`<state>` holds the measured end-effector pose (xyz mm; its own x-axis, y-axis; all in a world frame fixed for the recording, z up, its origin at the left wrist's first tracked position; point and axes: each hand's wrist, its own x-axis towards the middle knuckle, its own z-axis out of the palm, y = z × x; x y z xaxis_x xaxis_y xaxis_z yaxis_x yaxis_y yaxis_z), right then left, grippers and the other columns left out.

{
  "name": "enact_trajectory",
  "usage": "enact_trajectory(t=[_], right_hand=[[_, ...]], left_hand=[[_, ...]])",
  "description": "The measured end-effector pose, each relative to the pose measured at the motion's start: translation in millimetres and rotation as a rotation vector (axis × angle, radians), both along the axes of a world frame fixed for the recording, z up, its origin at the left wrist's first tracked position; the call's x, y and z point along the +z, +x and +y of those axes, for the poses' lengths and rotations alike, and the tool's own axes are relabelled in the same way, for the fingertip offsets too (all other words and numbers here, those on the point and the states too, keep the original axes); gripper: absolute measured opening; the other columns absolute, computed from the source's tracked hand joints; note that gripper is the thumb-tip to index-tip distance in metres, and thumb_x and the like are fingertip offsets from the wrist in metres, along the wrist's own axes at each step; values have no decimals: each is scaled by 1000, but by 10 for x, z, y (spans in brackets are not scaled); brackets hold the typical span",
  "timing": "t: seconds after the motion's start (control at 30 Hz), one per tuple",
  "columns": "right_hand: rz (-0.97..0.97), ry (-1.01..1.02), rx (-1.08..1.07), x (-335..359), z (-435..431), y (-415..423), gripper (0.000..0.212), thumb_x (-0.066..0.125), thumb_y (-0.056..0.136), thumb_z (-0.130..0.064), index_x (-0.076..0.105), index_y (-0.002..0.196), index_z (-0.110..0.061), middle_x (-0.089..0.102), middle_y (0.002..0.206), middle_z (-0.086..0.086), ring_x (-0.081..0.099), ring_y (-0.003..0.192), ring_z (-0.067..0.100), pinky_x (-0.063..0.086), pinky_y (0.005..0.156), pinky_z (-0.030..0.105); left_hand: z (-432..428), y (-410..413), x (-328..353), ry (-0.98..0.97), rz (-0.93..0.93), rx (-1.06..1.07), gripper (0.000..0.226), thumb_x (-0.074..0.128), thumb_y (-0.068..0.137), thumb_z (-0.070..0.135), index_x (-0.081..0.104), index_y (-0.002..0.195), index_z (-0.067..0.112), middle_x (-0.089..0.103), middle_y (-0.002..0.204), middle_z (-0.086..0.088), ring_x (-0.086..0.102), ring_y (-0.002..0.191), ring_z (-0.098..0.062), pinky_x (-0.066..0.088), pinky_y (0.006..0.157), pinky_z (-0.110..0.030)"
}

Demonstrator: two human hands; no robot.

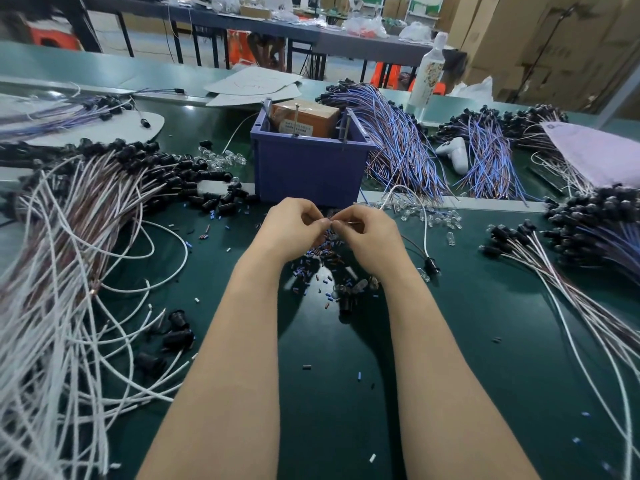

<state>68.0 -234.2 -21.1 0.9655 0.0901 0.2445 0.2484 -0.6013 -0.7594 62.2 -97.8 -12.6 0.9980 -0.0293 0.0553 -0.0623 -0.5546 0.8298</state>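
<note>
My head-worn wide camera faces forward and down. My left hand (294, 228) and right hand (369, 235) lie close below.
</note>
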Motion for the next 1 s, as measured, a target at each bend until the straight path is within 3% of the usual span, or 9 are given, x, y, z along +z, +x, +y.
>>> enact_trajectory(t=[0.17, 0.27, 0.37, 0.53, 0.67, 0.73, 0.8, 0.9, 1.0], right_hand=[[11, 104, -152, 15, -241, 47, 5, 57, 94, -18, 62, 91, -18, 59, 80, -9, 56, 79, 10, 50, 81, 28], [-61, 250, -192, 46, -148, 37, 6, 58, 93, -15, 63, 92, -18, 60, 79, -8, 55, 73, 7, 47, 73, 26], [-50, 306, -132, 46, 34, 18, 10, 57, 92, -10, 62, 92, -19, 64, 86, -1, 57, 76, 10, 49, 73, 27], [3, 598, -96, 75, 161, 16, 20, 53, 92, 0, 52, 84, -18, 60, 81, 7, 55, 62, 9, 45, 54, 18], [82, 764, -101, 79, 244, 7, 18, 54, 93, 0, 48, 82, -14, 57, 72, 6, 51, 45, 3, 45, 46, 16], [69, 700, -100, 82, 253, 10, 15, 56, 93, -4, 49, 83, -14, 58, 71, 6, 52, 46, 5, 47, 47, 21], [21, 460, -118, 74, 229, 6, 5, 58, 93, -13, 56, 89, -14, 62, 78, 2, 60, 61, 11, 51, 61, 27], [-82, 60, -106, 18, 186, -15, 15, 57, 93, -19, 67, 102, -11, 68, 93, 1, 59, 84, 13, 41, 74, 19], [-152, 11, -120, 16, 217, -47, 16, 57, 93, -18, 69, 100, -11, 71, 92, 5, 63, 85, 19, 47, 79, 29]], left_hand=[[291, 42, 103, 24, 37, 284, 20, 55, 92, 15, 60, 73, 18, 72, 88, -10, 66, 88, -22, 52, 90, -34], [318, 59, 140, 157, 46, 434, 20, 51, 87, 13, 67, 96, 21, 65, 115, -9, 55, 114, -29, 45, 97, -34], [181, 53, 142, 276, 60, 311, 30, 56, 90, 25, 63, 119, 25, 56, 131, -6, 45, 126, -30, 37, 106, -36], [-82, -33, 127, -225, -1, -70, 24, 49, 98, 20, 65, 115, 12, 69, 108, -6, 64, 102, -17, 47, 93, -31], [-181, 8, 49, -397, -125, 45, 17, 50, 96, 11, 67, 99, 13, 66, 79, -1, 60, 72, -13, 51, 84, -34], [-167, 40, 33, -402, -177, 96, 16, 52, 95, 11, 68, 93, 14, 66, 78, -1, 61, 75, -15, 51, 81, -33], [-142, 71, 32, -402, -232, 166, 17, 52, 95, 14, 67, 88, 17, 66, 79, 2, 61, 79, -13, 49, 80, -29], [-112, 114, 44, -510, -279, 302, 20, 50, 97, 15, 64, 84, 21, 62, 77, 8, 57, 73, -4, 47, 76, -25], [-113, 101, 67, -770, -223, 323, 19, 51, 97, 14, 63, 84, 21, 62, 74, 6, 59, 62, 3, 50, 66, -18]])
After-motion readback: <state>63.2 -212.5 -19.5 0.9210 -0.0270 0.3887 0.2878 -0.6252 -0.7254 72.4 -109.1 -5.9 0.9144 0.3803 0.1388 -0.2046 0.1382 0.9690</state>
